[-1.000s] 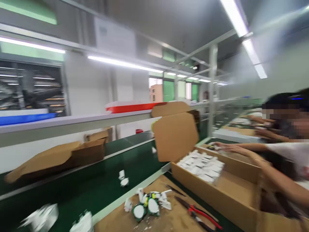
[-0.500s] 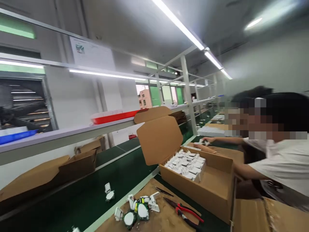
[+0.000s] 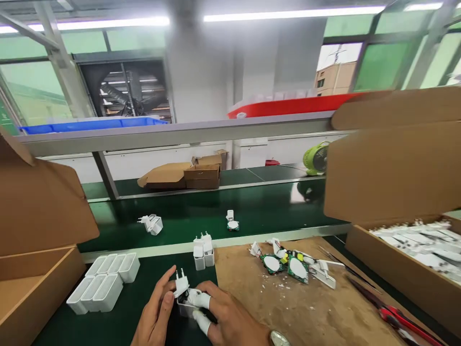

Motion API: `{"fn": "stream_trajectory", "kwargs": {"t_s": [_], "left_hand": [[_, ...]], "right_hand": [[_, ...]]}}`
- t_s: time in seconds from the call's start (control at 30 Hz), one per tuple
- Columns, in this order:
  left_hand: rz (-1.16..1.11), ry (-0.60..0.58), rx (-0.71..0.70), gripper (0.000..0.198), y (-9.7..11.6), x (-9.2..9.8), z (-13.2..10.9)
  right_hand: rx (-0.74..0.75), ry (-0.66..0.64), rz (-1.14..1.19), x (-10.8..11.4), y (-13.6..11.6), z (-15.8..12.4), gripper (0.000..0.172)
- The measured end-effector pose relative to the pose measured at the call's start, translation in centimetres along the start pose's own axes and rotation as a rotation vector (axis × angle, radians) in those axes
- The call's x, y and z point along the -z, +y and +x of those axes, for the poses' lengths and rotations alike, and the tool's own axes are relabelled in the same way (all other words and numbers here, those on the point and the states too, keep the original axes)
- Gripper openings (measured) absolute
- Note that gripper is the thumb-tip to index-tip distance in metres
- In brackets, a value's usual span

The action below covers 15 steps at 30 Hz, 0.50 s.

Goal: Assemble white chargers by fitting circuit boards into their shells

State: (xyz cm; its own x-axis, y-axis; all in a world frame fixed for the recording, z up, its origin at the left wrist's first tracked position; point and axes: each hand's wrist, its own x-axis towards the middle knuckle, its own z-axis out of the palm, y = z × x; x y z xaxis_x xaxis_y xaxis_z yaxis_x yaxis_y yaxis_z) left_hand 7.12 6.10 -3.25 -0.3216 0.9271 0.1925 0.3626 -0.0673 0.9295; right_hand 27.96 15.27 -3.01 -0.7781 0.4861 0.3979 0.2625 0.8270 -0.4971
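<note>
My white charger point(image 3: 181, 287) sits at bottom left-centre, only part done I'd say, plug end tipped up off its case with dark innards showing. Right hand point(image 3: 230, 312) has the case pinched; left hand point(image 3: 154, 312) is loosely curled beside it, can't tell if it's gripping. Upright chargers point(image 3: 203, 251) just above look finished, while circuit boards point(image 3: 298, 269) right of centre lie loose, so presumably undone.
</note>
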Motion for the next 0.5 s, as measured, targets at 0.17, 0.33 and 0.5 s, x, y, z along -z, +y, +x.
{"fn": "stream_trajectory", "kwargs": {"t_s": [0.17, 0.33, 0.5], "left_hand": [[-0.251, -0.051, 0.082, 0.084, -0.1, -0.4, 0.0], [-0.3, -0.158, -0.067, 0.087, -2.2, -0.7, 0.1], [-0.148, -0.091, -0.228, 0.065, -4.2, -1.4, 1.0]], "right_hand": [[0.01, -0.045, -0.029, 0.7, -0.3, 0.2, 0.042], [-0.003, -0.093, -0.122, 1.4, -0.8, 0.2, 0.062], [0.027, -0.12, -0.145, 1.5, 0.0, 0.5, 0.064]]}}
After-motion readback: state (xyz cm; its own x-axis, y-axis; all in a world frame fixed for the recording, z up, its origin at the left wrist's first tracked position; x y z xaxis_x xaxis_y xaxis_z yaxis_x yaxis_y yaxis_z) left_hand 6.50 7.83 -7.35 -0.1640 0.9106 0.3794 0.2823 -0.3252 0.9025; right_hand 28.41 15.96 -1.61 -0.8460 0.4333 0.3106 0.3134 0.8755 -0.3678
